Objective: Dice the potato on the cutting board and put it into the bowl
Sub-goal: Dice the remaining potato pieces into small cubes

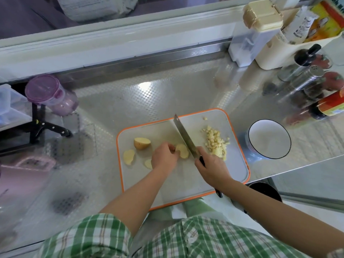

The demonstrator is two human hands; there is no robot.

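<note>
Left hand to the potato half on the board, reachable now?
Likely yes: the potato half sits close beside the left hand, bare cutting board between; it must first release its slice.

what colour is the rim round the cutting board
Orange: the cutting board has a pale grey face with an orange rim, clearest in the head view.

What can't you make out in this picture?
Head view: knife handle, mostly hidden by the right hand.
Head view: potato slice, part covered by the left hand.
Head view: sauce bottle, cut off by the right edge, label blurred.
Head view: dark round thing, partly behind the right forearm.
</note>
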